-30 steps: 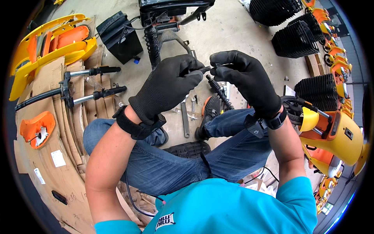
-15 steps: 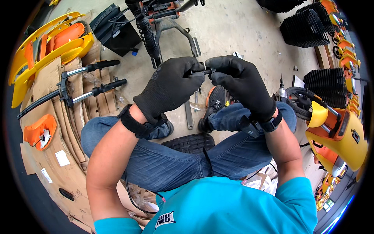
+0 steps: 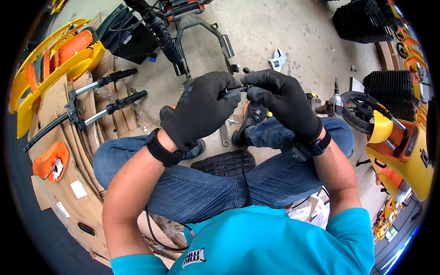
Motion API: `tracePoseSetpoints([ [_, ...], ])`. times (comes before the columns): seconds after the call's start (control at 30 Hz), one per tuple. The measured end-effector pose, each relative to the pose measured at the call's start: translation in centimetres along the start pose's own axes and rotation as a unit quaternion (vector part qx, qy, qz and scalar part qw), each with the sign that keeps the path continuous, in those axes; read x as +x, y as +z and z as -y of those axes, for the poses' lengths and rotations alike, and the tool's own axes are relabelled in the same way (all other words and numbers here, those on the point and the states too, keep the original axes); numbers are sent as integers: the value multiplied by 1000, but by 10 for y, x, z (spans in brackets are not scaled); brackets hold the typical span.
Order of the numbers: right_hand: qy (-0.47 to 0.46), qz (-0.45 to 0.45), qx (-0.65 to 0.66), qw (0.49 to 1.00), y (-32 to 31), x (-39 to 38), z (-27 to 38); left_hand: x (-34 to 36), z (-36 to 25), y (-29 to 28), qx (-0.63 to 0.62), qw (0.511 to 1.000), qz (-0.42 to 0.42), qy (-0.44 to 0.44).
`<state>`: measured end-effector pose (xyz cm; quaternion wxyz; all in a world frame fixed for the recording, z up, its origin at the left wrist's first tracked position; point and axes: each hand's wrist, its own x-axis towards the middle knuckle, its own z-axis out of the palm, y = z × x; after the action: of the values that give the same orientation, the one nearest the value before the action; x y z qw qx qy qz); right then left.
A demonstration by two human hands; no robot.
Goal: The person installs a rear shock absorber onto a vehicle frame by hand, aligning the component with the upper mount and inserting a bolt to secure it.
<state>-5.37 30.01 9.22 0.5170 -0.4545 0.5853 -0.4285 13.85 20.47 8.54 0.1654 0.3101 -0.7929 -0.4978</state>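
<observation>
I sit in a black glove on each hand. My left hand (image 3: 199, 107) is closed in a pinch on a small dark rod-like part (image 3: 243, 89), whose details are too small to make out. My right hand (image 3: 286, 101) pinches the other end of it, close to my left fingertips. Beyond my hands stands a black scooter frame with a coiled shock absorber (image 3: 167, 41). A long grey wrench (image 3: 224, 136) lies on the floor below my hands, and an adjustable wrench (image 3: 277, 60) lies farther out.
Cardboard sheets (image 3: 71, 211) at the left bear yellow-orange panels (image 3: 68, 48), a fork assembly (image 3: 78, 110) and an orange part (image 3: 50, 162). A black box (image 3: 121, 39) sits at the back left. At the right are a power tool (image 3: 336, 103), stacked black baskets (image 3: 362, 25) and yellow scooters (image 3: 403, 160).
My hands have drawn closer together on the small part and moved slightly down. The view has shifted, bringing the adjustable wrench and power tool into clearer sight.
</observation>
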Motion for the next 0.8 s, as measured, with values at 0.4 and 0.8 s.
tracePoseSetpoints([
  [0.4,24,4,-79,997,-4,0,-15,5,6,9,-20,999,45,-15],
  [0.8,-89,-7,-63,994,8,-1,-29,1,11,6,-24,995,78,-59],
])
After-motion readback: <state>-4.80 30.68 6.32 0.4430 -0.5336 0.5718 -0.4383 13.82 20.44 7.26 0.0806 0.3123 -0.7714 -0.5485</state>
